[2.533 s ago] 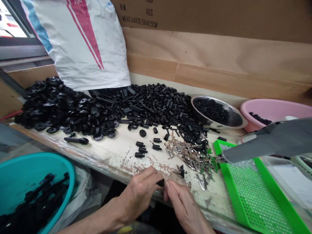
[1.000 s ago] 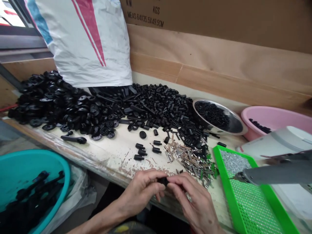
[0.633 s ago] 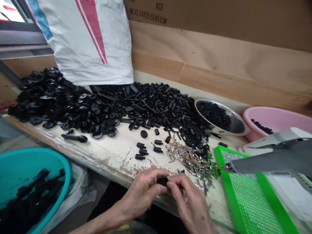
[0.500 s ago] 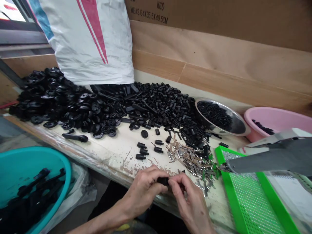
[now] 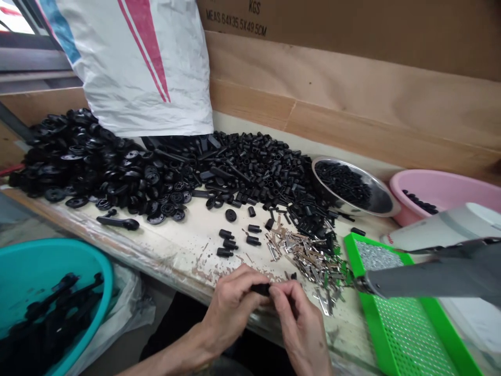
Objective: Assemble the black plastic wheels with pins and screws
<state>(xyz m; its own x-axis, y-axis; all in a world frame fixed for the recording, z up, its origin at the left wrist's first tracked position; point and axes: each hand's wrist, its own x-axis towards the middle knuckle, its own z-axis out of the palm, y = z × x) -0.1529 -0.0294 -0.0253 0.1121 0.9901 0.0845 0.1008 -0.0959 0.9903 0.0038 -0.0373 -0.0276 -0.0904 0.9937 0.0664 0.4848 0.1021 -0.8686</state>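
Black plastic piece (image 5: 260,289) is what we grip, pinched firmly between the fingers of our left hand (image 5: 233,308) and our right hand (image 5: 299,329), just over the front of the bench (image 5: 168,245). Across the bench we have a heap of black plastic parts (image 5: 250,167), and beside our right hand lies a pile of small metal clips (image 5: 309,261).

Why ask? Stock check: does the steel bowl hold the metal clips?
No, the steel bowl holds black plastic pieces; the metal clips lie on the bench.
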